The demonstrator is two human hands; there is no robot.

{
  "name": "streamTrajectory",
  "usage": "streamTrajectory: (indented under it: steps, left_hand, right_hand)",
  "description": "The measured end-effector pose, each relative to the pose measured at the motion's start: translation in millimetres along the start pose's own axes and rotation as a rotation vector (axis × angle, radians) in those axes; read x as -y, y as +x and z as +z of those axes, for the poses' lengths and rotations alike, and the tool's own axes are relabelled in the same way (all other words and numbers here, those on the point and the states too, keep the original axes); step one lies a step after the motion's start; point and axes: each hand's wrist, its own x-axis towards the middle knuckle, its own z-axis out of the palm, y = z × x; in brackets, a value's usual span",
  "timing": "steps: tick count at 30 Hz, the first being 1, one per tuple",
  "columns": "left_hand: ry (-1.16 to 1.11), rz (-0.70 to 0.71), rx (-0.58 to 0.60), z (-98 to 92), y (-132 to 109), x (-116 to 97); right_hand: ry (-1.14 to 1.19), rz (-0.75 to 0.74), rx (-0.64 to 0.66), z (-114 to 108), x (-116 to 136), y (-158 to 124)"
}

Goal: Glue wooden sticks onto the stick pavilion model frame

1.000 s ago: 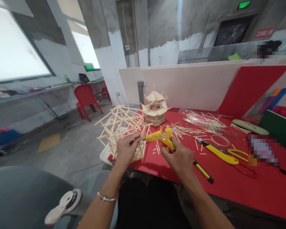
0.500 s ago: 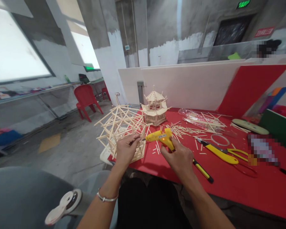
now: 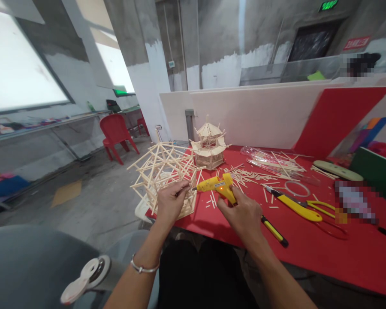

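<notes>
My right hand (image 3: pixel 243 211) is wrapped round the handle of a yellow hot glue gun (image 3: pixel 214 184), its small orange light lit. The gun's nozzle points left, right at the fingertips of my left hand (image 3: pixel 173 199). Those fingers are pinched together on something too small to make out. Just behind my left hand stands an open frame of thin wooden sticks (image 3: pixel 162 165), partly hidden by it, at the table's left edge. Farther back sits a finished-looking pagoda model (image 3: pixel 209 148) of the same pale wood.
Loose sticks (image 3: pixel 251 177) and a plastic bag of sticks (image 3: pixel 270 161) lie on the red table (image 3: pixel 296 253). To the right are a yellow-handled cutting tool (image 3: pixel 296 207), a tape ring (image 3: pixel 296 189) and a yellow-black knife (image 3: pixel 274 231). A white-lidded cup (image 3: pixel 93 274) stands at lower left.
</notes>
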Motion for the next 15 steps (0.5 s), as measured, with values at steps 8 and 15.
streamTrajectory:
  steps: [8, 15]
  left_hand:
    - [0.058, 0.189, 0.027, -4.2, 1.4, -2.5]
    - [0.113, 0.346, 0.057, -6.7, 2.8, -1.7]
  right_hand:
    - [0.012, 0.010, 0.009, -5.2, 1.4, 0.6]
    - [0.008, 0.009, 0.007, -7.5, 1.1, -0.3]
